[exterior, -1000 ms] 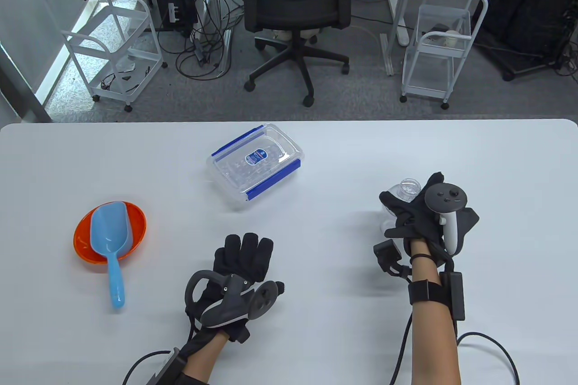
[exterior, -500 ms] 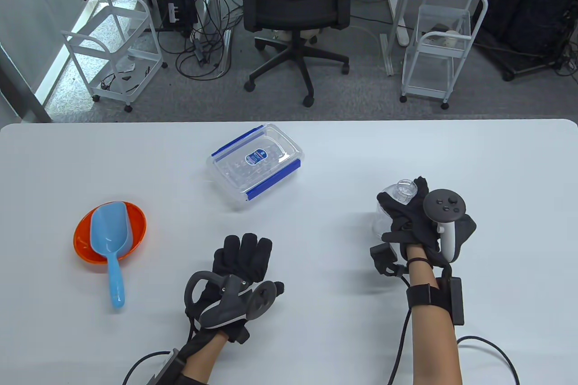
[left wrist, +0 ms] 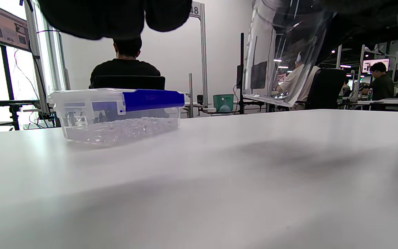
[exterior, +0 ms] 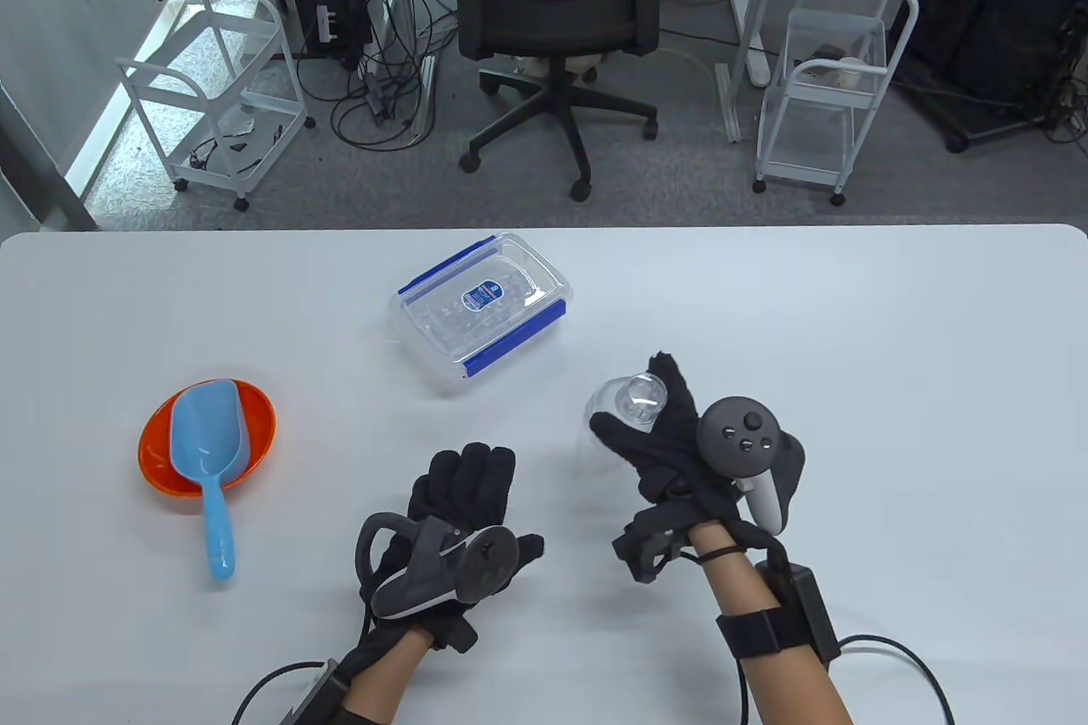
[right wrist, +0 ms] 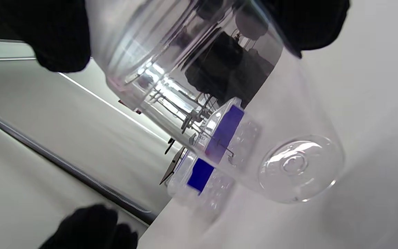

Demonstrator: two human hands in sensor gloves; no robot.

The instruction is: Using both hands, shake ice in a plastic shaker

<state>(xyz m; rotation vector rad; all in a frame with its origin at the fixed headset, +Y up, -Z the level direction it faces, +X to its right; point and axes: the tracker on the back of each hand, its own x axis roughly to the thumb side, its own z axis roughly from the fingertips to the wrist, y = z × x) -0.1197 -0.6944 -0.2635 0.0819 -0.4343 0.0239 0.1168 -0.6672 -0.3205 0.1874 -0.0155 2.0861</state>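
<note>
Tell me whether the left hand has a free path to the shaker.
Probably yes. The left hand rests on the table; the shaker, gripped by the right hand, hangs just to its right with only bare tabletop between them.

White table, lidded clear ice box, orange bowl with blue scoop

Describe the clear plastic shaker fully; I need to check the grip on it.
The clear plastic shaker is a see-through tapered cup with a narrower clear cap on top and a round ridged base. The right hand grips it around the upper part, fingers wrapped over the shoulder. It hangs lifted off the white table, slightly tilted, in front of the left hand, which does not touch it. No ice shows inside.
</note>
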